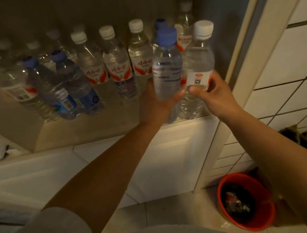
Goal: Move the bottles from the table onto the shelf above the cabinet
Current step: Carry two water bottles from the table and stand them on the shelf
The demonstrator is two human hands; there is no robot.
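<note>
My left hand (153, 101) grips a clear blue-capped bottle (165, 64) around its lower half. Right beside it, my right hand (213, 91) holds a white-capped bottle (199, 60) with a white and red label. Both bottles are upright, touching side by side, over the right end of the shelf (92, 127). Whether their bases rest on the shelf is hidden by my hands. Several water bottles stand in rows on the shelf behind and to the left, among them red-labelled white-capped ones (117, 62) and blue-capped ones (71, 82).
White cabinet doors (172, 152) sit below the shelf. A white door frame (252, 46) and tiled wall (288, 72) close in the right side. A red bucket (245, 202) with dark contents stands on the floor at lower right.
</note>
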